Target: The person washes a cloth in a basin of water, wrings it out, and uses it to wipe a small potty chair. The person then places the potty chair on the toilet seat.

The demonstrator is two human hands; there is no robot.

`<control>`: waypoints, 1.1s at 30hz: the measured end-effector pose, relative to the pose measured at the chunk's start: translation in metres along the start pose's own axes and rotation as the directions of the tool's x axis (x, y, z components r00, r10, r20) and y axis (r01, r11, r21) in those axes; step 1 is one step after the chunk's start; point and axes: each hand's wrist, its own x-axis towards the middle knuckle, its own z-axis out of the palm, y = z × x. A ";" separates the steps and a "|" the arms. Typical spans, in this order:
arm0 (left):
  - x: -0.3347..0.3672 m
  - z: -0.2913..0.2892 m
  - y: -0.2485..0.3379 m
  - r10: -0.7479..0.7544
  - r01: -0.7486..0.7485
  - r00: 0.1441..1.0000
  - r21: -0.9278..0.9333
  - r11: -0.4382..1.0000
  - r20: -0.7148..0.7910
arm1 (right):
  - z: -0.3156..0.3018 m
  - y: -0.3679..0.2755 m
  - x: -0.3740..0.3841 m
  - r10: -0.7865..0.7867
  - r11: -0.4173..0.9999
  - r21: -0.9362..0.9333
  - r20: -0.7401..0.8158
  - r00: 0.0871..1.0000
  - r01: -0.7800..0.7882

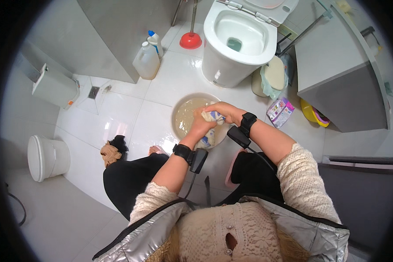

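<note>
A round basin [175, 126] of cloudy water stands on the tiled floor in front of my feet. Over its right half I grip a wet cream cloth with blue patches [213, 116] in both hands. My left hand [201, 124] is closed round the cloth from the left. From the upper right, my right hand [226, 110] wraps the same bunch, close beside the left. Part of the cloth hangs below my left hand toward the basin's near rim. My fingertips are partly hidden by the cloth and by each other. Each wrist carries a black strapped device with a cable.
Beyond the basin stand a white toilet [209, 35], a red plunger [191, 40] and a jug of liquid [146, 61]. A lidded white bucket [48, 158] and dark and tan cloths [112, 153] are at left. A bin [260, 83] and a grey cabinet [340, 96] stand right.
</note>
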 end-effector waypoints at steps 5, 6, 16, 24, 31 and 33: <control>-0.008 -0.020 0.025 -0.279 0.334 0.929 -0.224 0.916 0.244 | -0.010 -0.002 -0.020 -0.198 0.973 -0.091 0.143 0.970 0.212; -0.008 -0.023 0.031 -0.317 0.374 0.912 -0.207 0.904 0.262 | -0.015 -0.006 -0.021 -0.204 0.972 -0.083 0.178 0.963 0.221; -0.005 -0.031 0.056 -0.163 0.825 0.564 -0.544 0.153 0.810 | -0.052 -0.005 -0.032 -0.317 0.942 0.222 0.330 0.889 0.253; 0.006 -0.006 0.032 -0.565 0.785 0.616 -0.368 0.498 0.550 | -0.001 -0.003 -0.013 -0.448 0.875 -0.076 0.244 0.860 0.478; 0.008 0.010 0.021 -0.285 0.272 0.947 0.102 0.957 0.147 | 0.011 -0.004 0.007 -0.525 0.837 -0.268 -0.143 0.839 0.478; 0.012 0.011 0.020 -0.213 0.146 0.965 0.363 0.920 0.150 | 0.010 -0.002 0.017 -0.528 0.827 -0.379 -0.267 0.807 0.416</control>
